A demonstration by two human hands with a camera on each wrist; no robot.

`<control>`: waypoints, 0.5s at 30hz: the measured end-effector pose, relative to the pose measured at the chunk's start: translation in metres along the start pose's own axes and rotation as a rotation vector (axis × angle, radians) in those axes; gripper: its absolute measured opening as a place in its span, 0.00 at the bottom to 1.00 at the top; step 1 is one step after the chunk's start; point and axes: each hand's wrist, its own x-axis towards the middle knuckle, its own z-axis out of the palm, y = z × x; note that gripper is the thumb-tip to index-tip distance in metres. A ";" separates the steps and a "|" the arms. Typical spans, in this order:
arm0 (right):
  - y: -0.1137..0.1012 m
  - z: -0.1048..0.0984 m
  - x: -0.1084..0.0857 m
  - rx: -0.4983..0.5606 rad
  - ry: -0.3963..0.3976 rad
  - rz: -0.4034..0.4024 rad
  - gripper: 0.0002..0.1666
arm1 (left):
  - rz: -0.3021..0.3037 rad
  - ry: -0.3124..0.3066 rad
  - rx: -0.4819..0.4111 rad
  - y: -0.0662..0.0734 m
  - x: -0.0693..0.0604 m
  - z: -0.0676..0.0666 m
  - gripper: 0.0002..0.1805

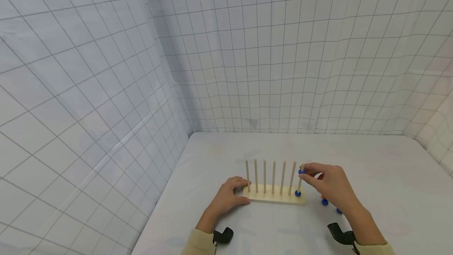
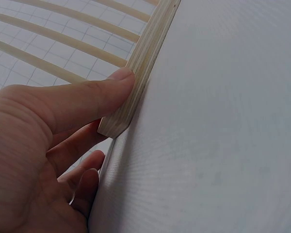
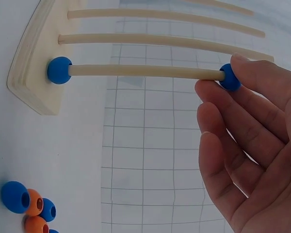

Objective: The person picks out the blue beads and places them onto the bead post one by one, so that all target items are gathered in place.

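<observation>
A pale wooden base with a row of upright pegs stands on the table. One blue bead sits at the foot of the rightmost peg. Near that peg's top, my right hand pinches a second blue bead between thumb and forefinger, and the bead is around the peg's tip. My left hand grips the left end of the base, its thumb on the front edge and fingers behind. The other pegs carry no beads.
Right of the base, partly under the right hand, lie loose blue beads and orange beads. Grid-patterned cloth walls rise behind and beside the white table.
</observation>
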 end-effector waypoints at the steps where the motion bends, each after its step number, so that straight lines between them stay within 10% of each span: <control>1: 0.000 0.000 0.000 -0.005 0.000 0.002 0.18 | 0.001 0.000 0.000 0.000 0.000 0.000 0.32; 15: 0.002 0.005 -0.002 -0.021 -0.012 0.012 0.17 | 0.025 -0.001 0.018 0.002 -0.001 -0.001 0.32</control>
